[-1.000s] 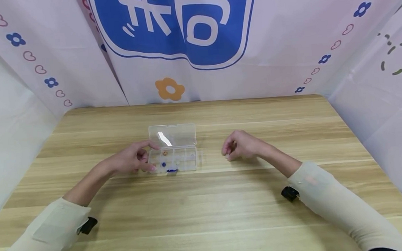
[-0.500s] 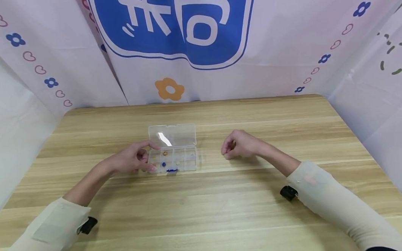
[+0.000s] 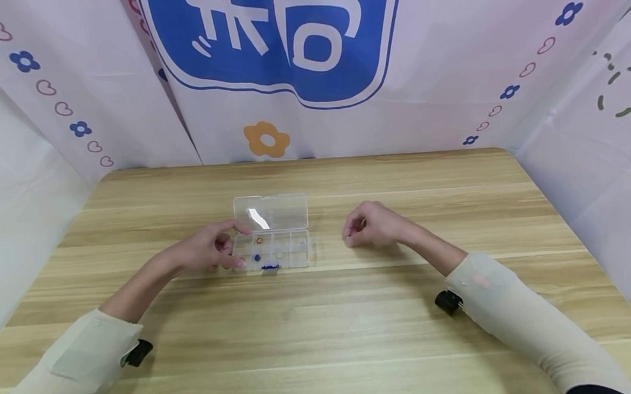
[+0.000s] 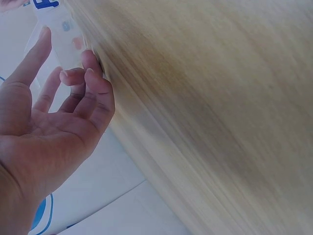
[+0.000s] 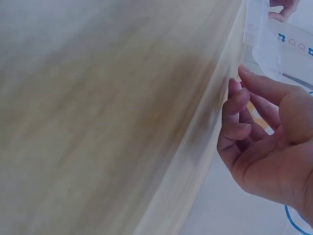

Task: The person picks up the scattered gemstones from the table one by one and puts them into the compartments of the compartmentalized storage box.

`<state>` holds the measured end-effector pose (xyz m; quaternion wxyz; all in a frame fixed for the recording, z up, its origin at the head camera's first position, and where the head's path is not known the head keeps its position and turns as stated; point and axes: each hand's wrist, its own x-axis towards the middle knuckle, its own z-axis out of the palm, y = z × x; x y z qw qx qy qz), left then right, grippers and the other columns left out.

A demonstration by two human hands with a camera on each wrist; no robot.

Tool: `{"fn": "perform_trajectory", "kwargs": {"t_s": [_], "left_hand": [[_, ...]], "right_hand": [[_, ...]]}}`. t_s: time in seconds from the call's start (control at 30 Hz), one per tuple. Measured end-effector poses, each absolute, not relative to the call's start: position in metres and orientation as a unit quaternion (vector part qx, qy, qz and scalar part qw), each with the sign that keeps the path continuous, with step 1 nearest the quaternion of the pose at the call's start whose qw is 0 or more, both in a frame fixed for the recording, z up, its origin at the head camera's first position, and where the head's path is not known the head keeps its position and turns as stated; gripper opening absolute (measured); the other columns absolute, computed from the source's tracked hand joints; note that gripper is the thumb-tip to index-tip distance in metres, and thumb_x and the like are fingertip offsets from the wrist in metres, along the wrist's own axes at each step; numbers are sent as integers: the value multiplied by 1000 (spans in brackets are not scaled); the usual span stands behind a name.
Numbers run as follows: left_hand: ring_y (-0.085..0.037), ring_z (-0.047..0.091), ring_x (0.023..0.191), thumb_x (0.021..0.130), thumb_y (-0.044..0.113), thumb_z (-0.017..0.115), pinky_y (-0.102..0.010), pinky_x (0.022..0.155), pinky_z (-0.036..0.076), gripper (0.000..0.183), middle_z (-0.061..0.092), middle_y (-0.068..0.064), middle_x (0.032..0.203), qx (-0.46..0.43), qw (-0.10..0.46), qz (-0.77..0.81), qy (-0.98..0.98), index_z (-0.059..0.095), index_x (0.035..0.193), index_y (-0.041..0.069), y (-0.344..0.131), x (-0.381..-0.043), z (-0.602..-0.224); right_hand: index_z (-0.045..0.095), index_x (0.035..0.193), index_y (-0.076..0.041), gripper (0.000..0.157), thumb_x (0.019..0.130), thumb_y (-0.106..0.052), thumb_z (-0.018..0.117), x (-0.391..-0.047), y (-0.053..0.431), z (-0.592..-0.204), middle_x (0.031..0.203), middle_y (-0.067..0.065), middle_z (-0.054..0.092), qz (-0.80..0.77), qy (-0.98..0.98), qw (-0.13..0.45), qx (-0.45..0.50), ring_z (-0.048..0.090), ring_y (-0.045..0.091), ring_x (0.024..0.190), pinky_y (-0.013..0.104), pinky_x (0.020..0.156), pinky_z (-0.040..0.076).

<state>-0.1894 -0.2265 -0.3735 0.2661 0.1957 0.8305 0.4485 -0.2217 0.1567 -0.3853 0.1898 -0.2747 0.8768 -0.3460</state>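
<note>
A clear plastic compartment box [image 3: 291,259] stands on the table with its lid [image 3: 284,212] raised at the back. My left hand [image 3: 203,249] holds its left end, thumb at the front corner and index finger at the hinge side; the other fingers are curled. Inside are an orange bead [image 3: 259,240], a blue bead [image 3: 257,258] and a pale bead [image 3: 279,256]. To the right of the box, my right hand [image 3: 378,224] pinches thumb and index finger together over the table. A tiny pale spot shows at these fingertips; I cannot tell what it is.
The wood-grain table [image 3: 322,327] reaches back to a white printed cloth [image 3: 397,127]. A blue latch [image 3: 270,267] sits on the box's front edge. Black wrist cameras [image 3: 137,353] hang beneath both sleeves.
My right hand has moved slightly left and away from me, towards the box, its thumb and index fingertips closer together. The left hand and the box have stayed put.
</note>
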Motion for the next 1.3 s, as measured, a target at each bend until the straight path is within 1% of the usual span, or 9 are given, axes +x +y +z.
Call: {"fn": "perform_trajectory", "kwargs": {"t_s": [0.13,0.33,0.53,0.7,0.97,1.1,1.3], "left_hand": [[-11,40,63,88,2,80,-23,52,37,66,44,-3,74,196,266,449,830,46,144,-5,-226,-189,-372],[-11,40,63,87,2,80,-23,52,38,65,44,-2,73,199,262,443,834,47,143,-5,-226,-189,-373],[-11,40,64,87,3,81,-23,52,38,65,44,-2,73,194,265,442,835,47,143,-4,-227,-189,-374],[-11,40,63,88,4,81,-23,53,37,65,44,-2,74,193,266,441,835,47,142,-4,-228,-190,-374],[-10,41,63,88,3,80,-23,52,36,64,44,-2,73,200,264,445,832,47,143,-5,-228,-189,-374],[-10,41,63,88,3,80,-23,52,36,65,44,-2,73,198,266,448,830,47,143,-5,-228,-189,-374],[-11,41,62,88,3,80,-24,52,37,67,45,-3,73,194,268,451,829,46,144,-5,-227,-189,-374]], "right_hand": [[77,93,-2,4,90,-4,78,-222,153,-383,87,2,72,-353,876,185,-270,63,14,84,31,82,54],[75,93,-2,7,88,0,79,-220,146,-379,87,5,72,-371,875,191,-247,64,16,81,30,78,55],[76,93,0,4,91,-2,78,-220,142,-377,85,7,72,-378,872,180,-253,63,15,77,28,71,54],[76,93,1,4,93,-4,76,-221,140,-377,84,9,72,-396,864,172,-258,61,14,71,27,64,52],[77,95,1,6,95,-4,74,-222,138,-377,87,12,73,-408,857,171,-264,65,24,76,27,65,52],[78,97,1,7,95,-5,73,-222,136,-377,89,12,74,-412,856,169,-263,64,23,76,27,66,52],[79,99,1,9,95,-5,73,-223,132,-377,91,8,75,-416,856,158,-264,65,20,80,29,72,54]]}}
